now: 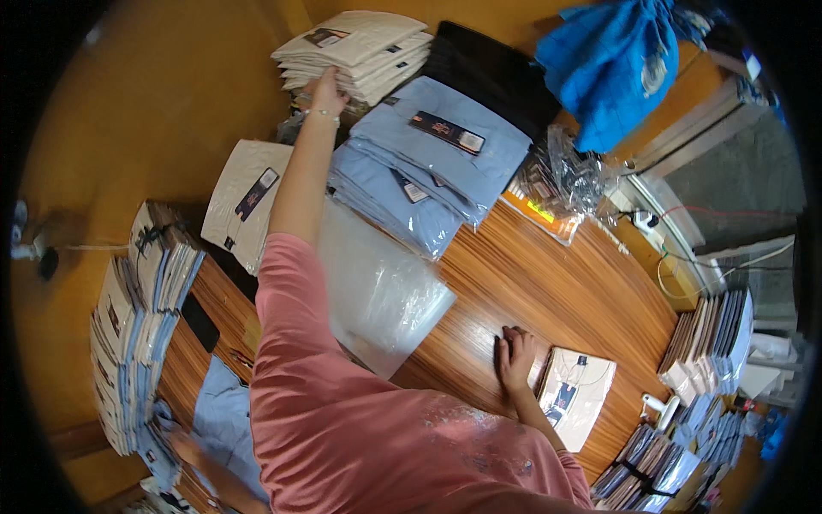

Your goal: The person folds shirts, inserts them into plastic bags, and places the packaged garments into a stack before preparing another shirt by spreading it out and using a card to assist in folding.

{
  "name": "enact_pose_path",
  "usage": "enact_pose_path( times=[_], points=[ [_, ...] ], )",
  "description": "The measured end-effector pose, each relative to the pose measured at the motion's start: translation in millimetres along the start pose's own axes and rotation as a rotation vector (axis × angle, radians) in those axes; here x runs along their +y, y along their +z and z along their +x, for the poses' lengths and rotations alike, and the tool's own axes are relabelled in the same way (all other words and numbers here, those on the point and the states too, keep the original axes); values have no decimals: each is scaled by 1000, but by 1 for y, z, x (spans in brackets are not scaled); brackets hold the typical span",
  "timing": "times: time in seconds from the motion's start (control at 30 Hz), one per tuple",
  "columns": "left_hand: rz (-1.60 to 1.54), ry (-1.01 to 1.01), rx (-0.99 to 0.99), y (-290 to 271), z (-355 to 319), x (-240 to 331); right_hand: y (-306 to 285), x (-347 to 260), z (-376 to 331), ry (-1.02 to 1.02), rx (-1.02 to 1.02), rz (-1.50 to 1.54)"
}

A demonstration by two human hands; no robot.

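Note:
My left arm stretches far across the table, and my left hand [329,91] is at the near edge of a stack of cream folded shirts in clear bags [360,43]. Its fingers are mostly hidden against the stack, so their grip does not show. On the wooden table [479,291], my right hand [516,355] rests with fingers apart, holding nothing. Just right of it lies a bagged cream shirt [591,385] with a dark tag. Light blue bagged shirts [475,111] are piled right of my left forearm. Clear plastic bags [372,300] lie nearer me, partly under my arm.
A single bagged cream shirt [235,227] lies left of my arm. Shirt stacks stand at the left [128,343] and right [706,351]. A blurred hand of another person [193,450] is near a blue shirt [224,420]. Blue cloth [608,68] hangs above crumpled plastic [569,176].

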State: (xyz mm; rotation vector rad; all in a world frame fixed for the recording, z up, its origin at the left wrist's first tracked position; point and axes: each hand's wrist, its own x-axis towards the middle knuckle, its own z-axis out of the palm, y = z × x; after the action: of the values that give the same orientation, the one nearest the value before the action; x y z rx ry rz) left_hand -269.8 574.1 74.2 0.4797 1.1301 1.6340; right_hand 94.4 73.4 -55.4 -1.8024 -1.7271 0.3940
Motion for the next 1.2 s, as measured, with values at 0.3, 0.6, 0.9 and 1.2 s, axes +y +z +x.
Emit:
enact_pose_path(
  times=[0.3,0.6,0.9,1.2],
  points=[
    [126,85,-24,-19,44,-13,-2,8,3,3,34,44],
    [155,-199,-127,-12,44,0,-3,15,2,26,57,111],
    [337,-55,-25,-21,50,5,-9,12,3,34,31,124],
    [203,170,53,4,44,13,-8,17,-1,35,92,119]
  ],
)
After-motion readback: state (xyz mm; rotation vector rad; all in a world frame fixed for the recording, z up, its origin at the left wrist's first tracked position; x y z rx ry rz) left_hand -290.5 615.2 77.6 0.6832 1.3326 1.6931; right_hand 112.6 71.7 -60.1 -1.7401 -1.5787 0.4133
